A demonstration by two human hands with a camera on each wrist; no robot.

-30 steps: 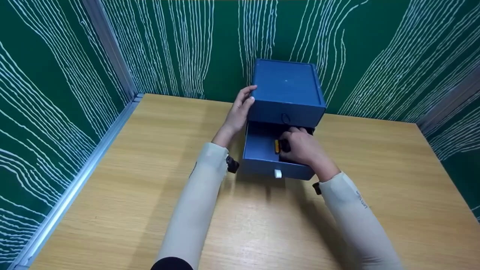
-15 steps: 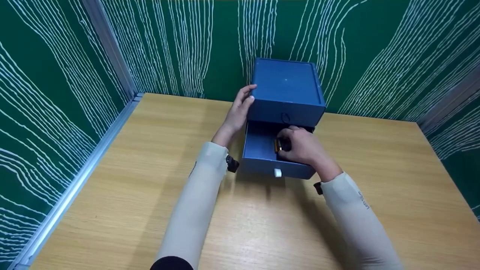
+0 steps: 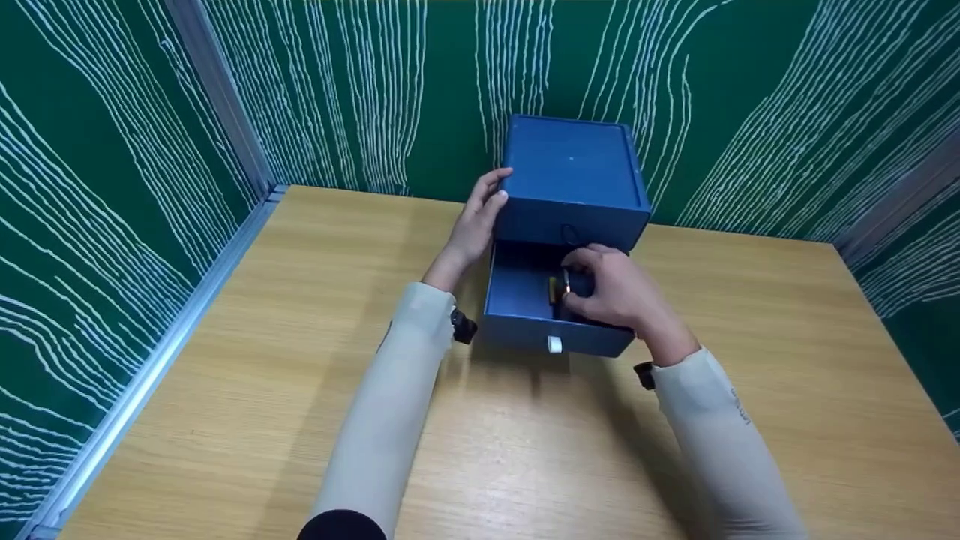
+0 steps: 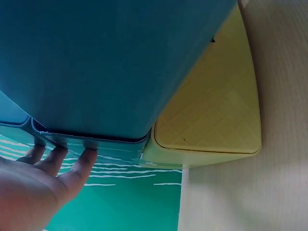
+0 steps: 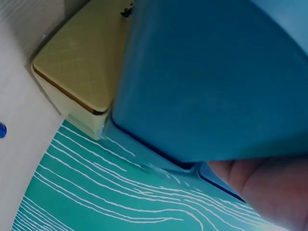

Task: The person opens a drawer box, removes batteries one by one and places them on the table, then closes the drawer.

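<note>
A blue drawer unit [image 3: 574, 161] stands on the table with its second drawer [image 3: 517, 292] pulled out. My left hand [image 3: 472, 229] steadies the unit's upper left side, fingertips and thumb against it; the left wrist view shows these fingers fairly straight. My right hand [image 3: 611, 289] is inside the open drawer, fingers and thumb curled around a dark round object with a shiny edge [image 3: 580, 284]. What kind of object it is I cannot tell. Just left of it is a small orange-yellow item [image 3: 554, 290]. In the right wrist view the drawer wall hides the fingertips.
Beneath the open drawer is a yellow, quilt-patterned drawer [image 4: 211, 101]. A white tab [image 3: 555, 344] marks the open drawer's front, and the top drawer above has a dark loop [image 3: 571, 235]. A green wall with white lines [image 3: 450, 97] stands behind the wooden table [image 3: 300, 337].
My right hand has shifted slightly right and up within the drawer, and the dark round object with the shiny edge shows more clearly in its fingers. My left hand has stayed in place.
</note>
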